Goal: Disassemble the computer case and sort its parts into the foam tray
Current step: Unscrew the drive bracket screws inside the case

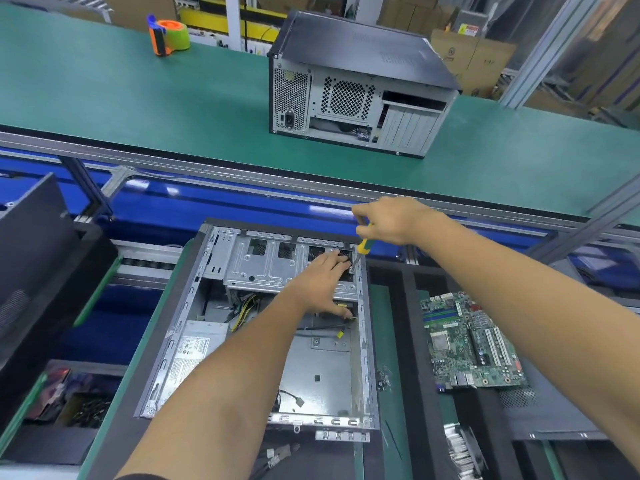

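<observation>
An open computer case [194, 306] lies on its side in front of me, with a silver drive cage [256, 265] at its far end and a power supply [194, 351] at the near left. My left hand [322, 278] reaches into the case and rests on the black part at the cage's far right corner, fingers stretched out. My right hand [388, 220] grips a yellow-and-green screwdriver [362, 245] whose tip points down at that same corner. A green motherboard [471, 344] lies in the black foam tray [412, 327] to the right.
A second, closed computer case [356, 88] stands on the green conveyor belt [138, 98] beyond. An orange-and-green tape dispenser [169, 34] sits far left on that belt. A black panel [31, 244] leans at the left. Small screws [384, 377] lie right of the case.
</observation>
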### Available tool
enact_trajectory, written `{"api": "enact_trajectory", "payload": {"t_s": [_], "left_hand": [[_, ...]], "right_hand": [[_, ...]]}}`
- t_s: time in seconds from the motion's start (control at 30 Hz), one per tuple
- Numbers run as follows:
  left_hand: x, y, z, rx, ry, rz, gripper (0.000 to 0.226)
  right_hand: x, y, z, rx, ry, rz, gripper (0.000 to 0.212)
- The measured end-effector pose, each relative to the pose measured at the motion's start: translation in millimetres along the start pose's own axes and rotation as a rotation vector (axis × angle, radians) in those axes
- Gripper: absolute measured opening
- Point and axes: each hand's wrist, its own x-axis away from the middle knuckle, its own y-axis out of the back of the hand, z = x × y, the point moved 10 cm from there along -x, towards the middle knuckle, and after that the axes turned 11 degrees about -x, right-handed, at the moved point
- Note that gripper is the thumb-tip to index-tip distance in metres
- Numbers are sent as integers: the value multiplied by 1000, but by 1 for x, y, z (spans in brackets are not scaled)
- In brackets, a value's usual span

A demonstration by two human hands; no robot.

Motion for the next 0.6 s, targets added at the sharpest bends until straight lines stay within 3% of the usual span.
{"api": "enact_trajectory", "payload": {"t_s": [0.1,0.27,0.33,0.47,0.53,0.6], "left_hand": [[1,0,0,16,-6,-10,122],[0,1,0,21,-16,-8,121],[1,0,0,28,-9,-4,121],[0,-1,1,35,-5,3,119],[0,0,0,27,-5,2,118],[-1,0,1,30,0,3,117]], "right_hand": [[-2,0,5,1,42,2,12],[-1,-5,0,-196,0,25,13],[2,-6,-4,-165,-9,51,6],[4,-3,0,10,28,-10,13],[2,-6,9,-43,53,-2,8],[1,-6,14,-190,44,7,19]]}}
